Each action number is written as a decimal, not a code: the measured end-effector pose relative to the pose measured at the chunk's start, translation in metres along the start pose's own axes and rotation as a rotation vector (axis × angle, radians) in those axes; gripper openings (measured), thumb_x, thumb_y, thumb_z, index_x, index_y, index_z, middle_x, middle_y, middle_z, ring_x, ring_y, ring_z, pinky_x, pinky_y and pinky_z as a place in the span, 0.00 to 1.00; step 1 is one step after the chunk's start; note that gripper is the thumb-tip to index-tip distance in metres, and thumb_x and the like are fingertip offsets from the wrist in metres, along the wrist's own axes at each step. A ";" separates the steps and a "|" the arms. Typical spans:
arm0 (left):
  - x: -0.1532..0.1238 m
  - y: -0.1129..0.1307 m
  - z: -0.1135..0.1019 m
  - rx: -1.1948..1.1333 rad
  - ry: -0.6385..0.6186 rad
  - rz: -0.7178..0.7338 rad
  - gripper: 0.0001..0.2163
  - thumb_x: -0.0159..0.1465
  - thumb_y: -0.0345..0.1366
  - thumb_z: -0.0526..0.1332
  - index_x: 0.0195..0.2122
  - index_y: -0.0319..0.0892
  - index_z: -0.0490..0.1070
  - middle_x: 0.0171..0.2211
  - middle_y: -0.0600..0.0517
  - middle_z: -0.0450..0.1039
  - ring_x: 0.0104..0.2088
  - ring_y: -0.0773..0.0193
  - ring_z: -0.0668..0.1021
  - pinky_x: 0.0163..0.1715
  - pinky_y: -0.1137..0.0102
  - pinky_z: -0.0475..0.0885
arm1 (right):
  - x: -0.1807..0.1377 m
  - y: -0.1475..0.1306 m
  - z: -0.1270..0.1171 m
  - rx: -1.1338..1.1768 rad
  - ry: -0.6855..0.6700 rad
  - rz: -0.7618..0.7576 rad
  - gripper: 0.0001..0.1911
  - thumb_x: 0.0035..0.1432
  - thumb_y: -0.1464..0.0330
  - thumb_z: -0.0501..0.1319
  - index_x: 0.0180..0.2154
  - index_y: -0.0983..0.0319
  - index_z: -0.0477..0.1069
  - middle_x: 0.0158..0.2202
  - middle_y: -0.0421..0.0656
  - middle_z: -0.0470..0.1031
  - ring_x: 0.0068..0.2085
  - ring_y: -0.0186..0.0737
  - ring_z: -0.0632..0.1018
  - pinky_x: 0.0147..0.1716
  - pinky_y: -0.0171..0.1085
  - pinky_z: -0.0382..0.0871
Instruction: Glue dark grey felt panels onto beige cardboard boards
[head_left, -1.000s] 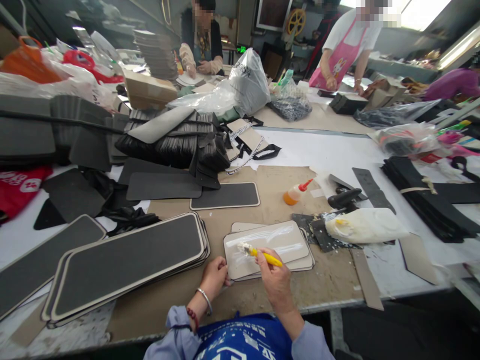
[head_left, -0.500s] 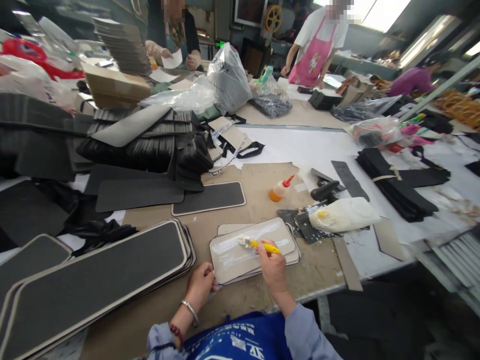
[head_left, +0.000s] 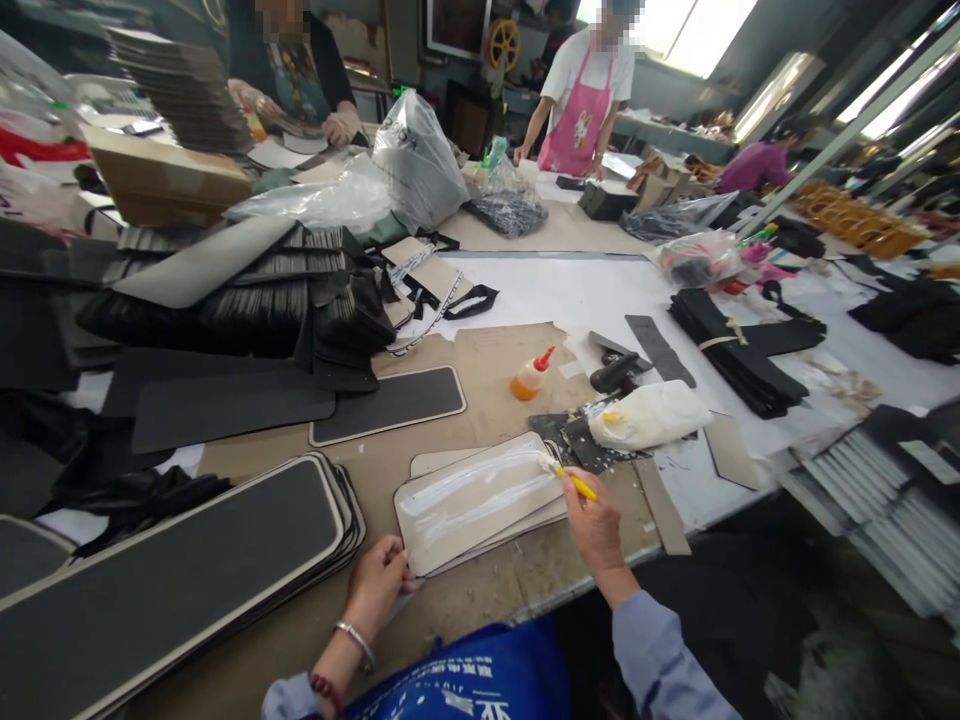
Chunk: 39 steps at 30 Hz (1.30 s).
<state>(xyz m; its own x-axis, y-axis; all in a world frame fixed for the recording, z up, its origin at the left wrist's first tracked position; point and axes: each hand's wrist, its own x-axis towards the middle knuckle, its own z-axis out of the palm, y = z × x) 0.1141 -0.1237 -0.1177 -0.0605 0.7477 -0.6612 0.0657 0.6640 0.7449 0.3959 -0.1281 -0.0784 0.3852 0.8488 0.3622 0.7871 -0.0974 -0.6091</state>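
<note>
Near the front edge of the brown-papered worktop [head_left: 480, 370], a flat beige rounded-corner panel [head_left: 480, 495] — thin, probably light and semi-stiff, wet with glue; best held at dry edges. Left hand [head_left: 381, 580] pinning its near corner, right hand [head_left: 594, 522] clenched around a yellow-handled glue brush [head_left: 570, 478].

Big worktable [head_left: 660, 290] runs deep into the room, part white sheet, part brown card. Daylight pours through a window [head_left: 701, 30] at the far wall, glaring white. Strip lights [head_left: 765, 95] glow along the right. A second bench [head_left: 667, 130] stands behind. Dark floor [head_left: 750, 620] drops away on the right.
</note>
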 end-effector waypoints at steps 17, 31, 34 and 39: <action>0.003 -0.001 -0.001 0.009 -0.008 -0.008 0.05 0.47 0.28 0.54 0.18 0.41 0.58 0.09 0.61 0.60 0.12 0.70 0.68 0.12 0.75 0.67 | -0.083 -0.091 0.034 0.397 -0.343 0.162 0.10 0.55 0.65 0.53 0.36 0.62 0.70 0.33 0.44 0.74 0.34 0.37 0.75 0.33 0.34 0.70; -0.006 0.002 0.004 0.018 0.075 0.009 0.03 0.44 0.30 0.55 0.18 0.41 0.59 0.10 0.61 0.60 0.13 0.71 0.68 0.12 0.75 0.67 | -0.058 -0.031 -0.017 0.145 -0.202 -0.223 0.09 0.56 0.70 0.53 0.39 0.62 0.69 0.35 0.45 0.74 0.38 0.37 0.74 0.39 0.36 0.70; -0.007 -0.001 0.007 0.010 0.099 0.022 0.03 0.43 0.30 0.56 0.18 0.41 0.60 0.11 0.61 0.60 0.13 0.71 0.68 0.11 0.75 0.67 | -0.040 -0.024 -0.021 0.161 -0.176 -0.237 0.09 0.56 0.71 0.53 0.39 0.61 0.68 0.35 0.45 0.74 0.38 0.38 0.74 0.39 0.37 0.71; -0.008 -0.007 0.011 -0.009 0.138 0.044 0.03 0.42 0.32 0.56 0.19 0.40 0.62 0.11 0.60 0.60 0.14 0.70 0.68 0.12 0.74 0.67 | -0.004 0.018 -0.020 0.099 -0.113 -0.335 0.10 0.56 0.71 0.53 0.40 0.61 0.68 0.38 0.46 0.73 0.41 0.40 0.74 0.42 0.41 0.69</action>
<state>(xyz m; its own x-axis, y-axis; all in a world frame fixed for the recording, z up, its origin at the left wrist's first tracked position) 0.1251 -0.1340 -0.1184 -0.1946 0.7683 -0.6097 0.0623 0.6301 0.7740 0.4181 -0.1434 -0.0770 0.0540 0.8779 0.4758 0.8082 0.2414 -0.5371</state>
